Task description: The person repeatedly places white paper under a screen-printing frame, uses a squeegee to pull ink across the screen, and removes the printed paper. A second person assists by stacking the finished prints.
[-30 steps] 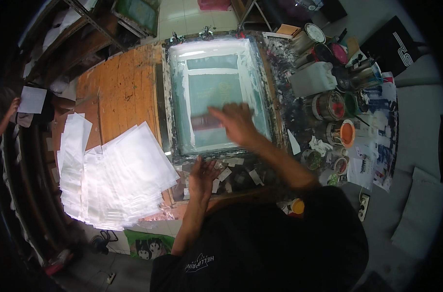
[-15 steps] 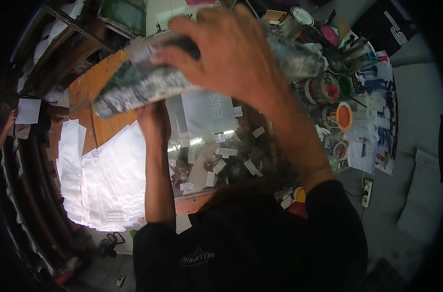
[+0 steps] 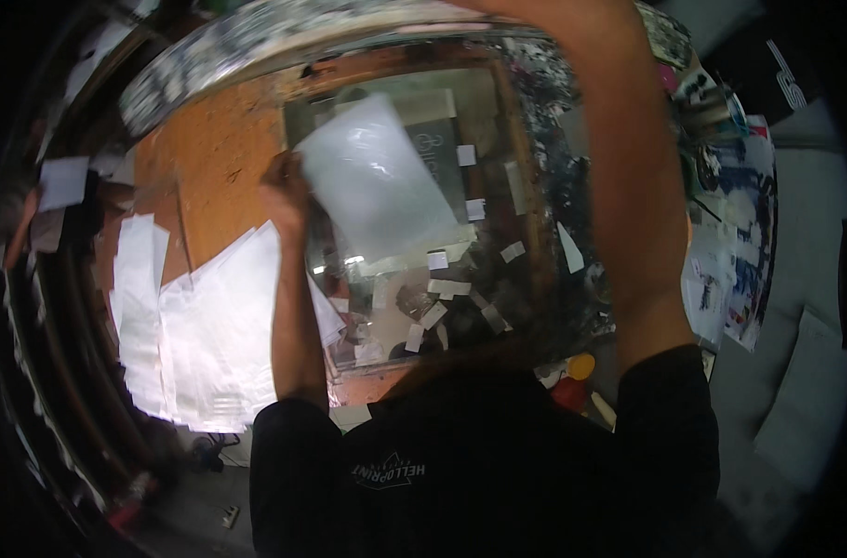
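My left hand (image 3: pixel 290 184) is closed on the left edge of a translucent white sheet (image 3: pixel 377 181), which is tilted and blurred by motion over a glass-topped board (image 3: pixel 484 321). Under and beside the sheet lies a darker panel with pale lettering (image 3: pixel 430 139). A paint-smeared frame (image 3: pixel 246 46) is raised across the far side of the board. My right forearm (image 3: pixel 633 186) stretches up toward that frame, and its hand lies beyond the upper edge of the picture.
A pile of white sheets (image 3: pixel 219 335) lies left of the board on the orange wooden table (image 3: pixel 209 167). Small tape pieces (image 3: pixel 449 288) dot the glass. Paint-stained papers (image 3: pixel 744 251) and containers line the right. At far left, another person holds a white sheet (image 3: pixel 63 181).
The paint-smeared frame has risen and moved away, and my right hand has gone out of the picture with it. The white sheet is now turned at an angle in my left hand.
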`<state>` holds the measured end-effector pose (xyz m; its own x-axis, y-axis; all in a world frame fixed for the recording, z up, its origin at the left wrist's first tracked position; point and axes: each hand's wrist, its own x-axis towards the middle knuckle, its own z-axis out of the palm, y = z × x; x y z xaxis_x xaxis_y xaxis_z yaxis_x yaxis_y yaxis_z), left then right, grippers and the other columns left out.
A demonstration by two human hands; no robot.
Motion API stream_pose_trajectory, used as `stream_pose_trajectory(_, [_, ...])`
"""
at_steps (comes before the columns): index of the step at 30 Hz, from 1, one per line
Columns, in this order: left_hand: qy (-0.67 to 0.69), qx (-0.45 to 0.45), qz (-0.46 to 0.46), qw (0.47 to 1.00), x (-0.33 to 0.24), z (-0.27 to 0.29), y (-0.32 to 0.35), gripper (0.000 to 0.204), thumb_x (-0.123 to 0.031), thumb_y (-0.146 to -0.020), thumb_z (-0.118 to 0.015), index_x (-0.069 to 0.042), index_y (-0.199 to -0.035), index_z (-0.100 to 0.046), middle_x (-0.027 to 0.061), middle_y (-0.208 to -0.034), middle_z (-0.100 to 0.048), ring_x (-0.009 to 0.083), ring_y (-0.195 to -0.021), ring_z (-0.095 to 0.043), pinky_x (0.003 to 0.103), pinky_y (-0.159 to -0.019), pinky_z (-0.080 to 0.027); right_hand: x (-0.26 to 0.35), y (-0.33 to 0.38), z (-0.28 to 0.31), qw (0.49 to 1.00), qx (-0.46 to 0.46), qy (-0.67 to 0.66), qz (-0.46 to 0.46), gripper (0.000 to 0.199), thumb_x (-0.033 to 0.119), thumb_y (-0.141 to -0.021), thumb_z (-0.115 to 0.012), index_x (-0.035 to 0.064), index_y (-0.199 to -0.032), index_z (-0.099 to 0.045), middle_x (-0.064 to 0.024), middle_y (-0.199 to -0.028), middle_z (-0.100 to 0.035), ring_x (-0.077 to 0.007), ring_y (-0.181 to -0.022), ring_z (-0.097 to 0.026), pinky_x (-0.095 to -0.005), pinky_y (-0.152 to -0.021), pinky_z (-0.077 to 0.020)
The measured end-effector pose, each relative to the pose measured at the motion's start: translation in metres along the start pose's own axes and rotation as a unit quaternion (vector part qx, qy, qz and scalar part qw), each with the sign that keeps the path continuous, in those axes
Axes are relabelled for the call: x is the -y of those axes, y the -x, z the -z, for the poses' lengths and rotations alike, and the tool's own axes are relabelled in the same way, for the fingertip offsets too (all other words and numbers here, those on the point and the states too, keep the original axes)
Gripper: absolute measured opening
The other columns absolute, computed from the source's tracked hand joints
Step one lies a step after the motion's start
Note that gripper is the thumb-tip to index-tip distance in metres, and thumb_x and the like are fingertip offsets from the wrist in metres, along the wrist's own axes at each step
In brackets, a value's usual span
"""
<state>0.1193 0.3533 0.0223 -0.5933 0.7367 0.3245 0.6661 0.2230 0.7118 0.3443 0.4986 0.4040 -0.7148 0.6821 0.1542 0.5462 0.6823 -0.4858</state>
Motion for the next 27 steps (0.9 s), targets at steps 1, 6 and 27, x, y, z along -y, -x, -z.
stream_pose_trajectory(1, [-0.034, -0.038, 0.013, 0.999, 0.045, 0.032, -0.005, 0.023, -0.015, -0.094, -0.068, 0.001, -0.109, -0.074, 0.0149, -0.078, -0.074, 0.0177, -0.064, -0.069, 0.034, -0.059, -0.054, -0.005, -0.008, -0.009, 0.998, -0.039, 0.026, 0.041, 0.042, 0.037, -0.099, -0.061, -0.0030, -0.096, -0.073, -0.0197, -0.074, -0.069, -0.0316, -0.070, -0.069, -0.0419, -0.072, -0.0561])
stream_pose_trajectory(6, [-0.126, -0.282, 0.170, 0.936, 0.128, 0.188, 0.051, 0.065, -0.024, -0.099, -0.066, 0.011, -0.148, -0.041, 0.0392, -0.133, -0.056, 0.0488, -0.123, -0.059, 0.046, -0.098, -0.054, -0.005, -0.005, -0.020, 0.986, -0.105, 0.102, 0.081, 0.038, 0.039, -0.094, -0.066, 0.0014, -0.098, -0.072, -0.0239, -0.087, -0.071, -0.0447, -0.082, -0.068, -0.0458, -0.072, -0.0515])
stream_pose_trajectory(27, [-0.118, 0.164, -0.103, 0.974, -0.110, -0.106, 0.162, 0.059, -0.032, -0.100, -0.057, -0.006, -0.151, -0.045, 0.0260, -0.162, -0.031, 0.0430, -0.155, -0.019, 0.072, -0.118, -0.008, -0.031, 0.019, 0.001, 0.991, 0.071, -0.058, 0.095, 0.032, 0.026, -0.101, -0.060, -0.0042, -0.096, -0.071, -0.0115, -0.067, -0.063, -0.0155, -0.055, -0.057, -0.0293, -0.046, -0.0467])
